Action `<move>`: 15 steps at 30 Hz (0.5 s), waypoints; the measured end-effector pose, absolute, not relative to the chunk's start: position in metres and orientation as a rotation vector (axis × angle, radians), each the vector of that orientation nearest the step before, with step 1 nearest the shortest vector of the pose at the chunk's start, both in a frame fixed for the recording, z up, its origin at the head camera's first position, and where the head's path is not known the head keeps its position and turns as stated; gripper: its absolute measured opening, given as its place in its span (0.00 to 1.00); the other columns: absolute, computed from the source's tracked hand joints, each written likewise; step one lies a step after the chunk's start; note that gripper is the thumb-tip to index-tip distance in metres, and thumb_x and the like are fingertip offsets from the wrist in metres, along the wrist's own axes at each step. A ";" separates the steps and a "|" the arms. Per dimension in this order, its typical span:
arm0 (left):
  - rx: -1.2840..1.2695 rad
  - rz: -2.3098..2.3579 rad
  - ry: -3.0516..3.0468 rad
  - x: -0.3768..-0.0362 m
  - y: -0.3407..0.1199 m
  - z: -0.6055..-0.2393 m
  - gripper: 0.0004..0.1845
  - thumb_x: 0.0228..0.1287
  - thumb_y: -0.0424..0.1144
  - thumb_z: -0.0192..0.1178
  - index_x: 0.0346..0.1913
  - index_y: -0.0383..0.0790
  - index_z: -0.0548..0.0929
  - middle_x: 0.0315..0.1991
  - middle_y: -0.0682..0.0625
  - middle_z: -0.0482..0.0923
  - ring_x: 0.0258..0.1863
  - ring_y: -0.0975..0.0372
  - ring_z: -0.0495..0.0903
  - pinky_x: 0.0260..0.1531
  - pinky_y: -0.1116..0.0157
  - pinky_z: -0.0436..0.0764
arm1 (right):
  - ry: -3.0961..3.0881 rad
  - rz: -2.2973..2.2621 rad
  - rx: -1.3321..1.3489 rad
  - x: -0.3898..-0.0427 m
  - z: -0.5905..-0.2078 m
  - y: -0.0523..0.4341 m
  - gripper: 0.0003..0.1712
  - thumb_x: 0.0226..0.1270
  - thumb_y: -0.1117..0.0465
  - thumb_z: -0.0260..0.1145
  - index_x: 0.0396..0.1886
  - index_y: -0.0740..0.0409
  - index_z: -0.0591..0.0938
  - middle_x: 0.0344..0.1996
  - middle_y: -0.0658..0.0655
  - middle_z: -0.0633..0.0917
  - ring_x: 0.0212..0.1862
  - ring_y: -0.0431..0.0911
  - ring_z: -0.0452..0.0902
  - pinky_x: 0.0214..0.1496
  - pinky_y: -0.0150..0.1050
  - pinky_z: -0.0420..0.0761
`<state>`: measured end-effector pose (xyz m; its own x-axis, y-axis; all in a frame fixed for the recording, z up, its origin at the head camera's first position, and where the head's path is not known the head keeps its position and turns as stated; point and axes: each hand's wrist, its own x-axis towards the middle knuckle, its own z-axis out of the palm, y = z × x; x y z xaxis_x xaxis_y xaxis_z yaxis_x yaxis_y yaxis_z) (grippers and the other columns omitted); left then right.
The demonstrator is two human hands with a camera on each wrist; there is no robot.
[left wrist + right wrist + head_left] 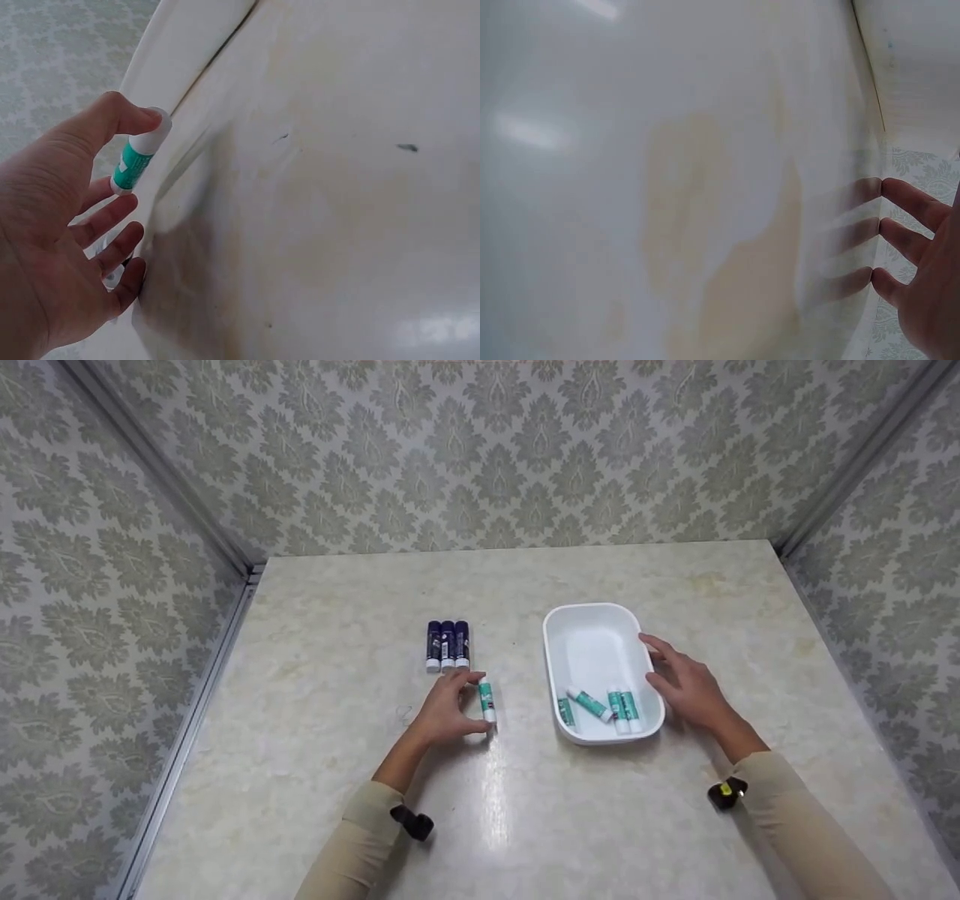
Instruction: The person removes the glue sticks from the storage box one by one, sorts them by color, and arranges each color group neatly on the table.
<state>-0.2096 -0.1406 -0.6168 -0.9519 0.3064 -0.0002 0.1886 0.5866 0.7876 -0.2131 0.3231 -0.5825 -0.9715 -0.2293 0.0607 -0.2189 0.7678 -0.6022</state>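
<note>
Here my left hand [442, 712] pinches a green-and-white glue stick [487, 701] on the marbled desk [337, 675], while my right hand [686, 682] (fingers straight) touches the white plastic tray [592, 619].

One high view, two close wrist views

The head camera looks down and forward over the whole desk [525, 825]. Each wrist camera sits near its hand, close against the desk's surface; the left shares the green-labelled stick [487, 701] with the head view.
</note>
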 end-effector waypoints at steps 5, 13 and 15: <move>0.409 1.245 2.663 -0.207 -0.145 -0.613 0.53 0.44 0.46 0.88 0.78 0.42 0.81 0.77 0.39 0.77 0.73 0.44 0.77 0.77 0.44 0.80 | 2.925 -1.017 -0.381 -0.214 -0.583 0.324 0.39 0.88 0.55 0.62 0.92 0.37 0.62 0.76 0.68 0.84 0.81 0.69 0.75 0.84 0.77 0.68; 0.374 1.173 2.674 -0.206 -0.151 -0.610 0.53 0.43 0.47 0.90 0.78 0.43 0.81 0.77 0.40 0.76 0.70 0.46 0.79 0.74 0.46 0.82 | 2.913 -1.013 -0.366 -0.212 -0.581 0.324 0.40 0.88 0.54 0.62 0.92 0.37 0.61 0.77 0.68 0.83 0.82 0.69 0.73 0.85 0.77 0.66; 0.354 1.166 2.662 -0.204 -0.151 -0.604 0.52 0.44 0.45 0.90 0.78 0.43 0.81 0.77 0.41 0.77 0.71 0.47 0.79 0.75 0.46 0.81 | 2.916 -1.023 -0.365 -0.213 -0.580 0.324 0.40 0.88 0.55 0.62 0.92 0.37 0.61 0.77 0.68 0.83 0.82 0.69 0.74 0.85 0.77 0.66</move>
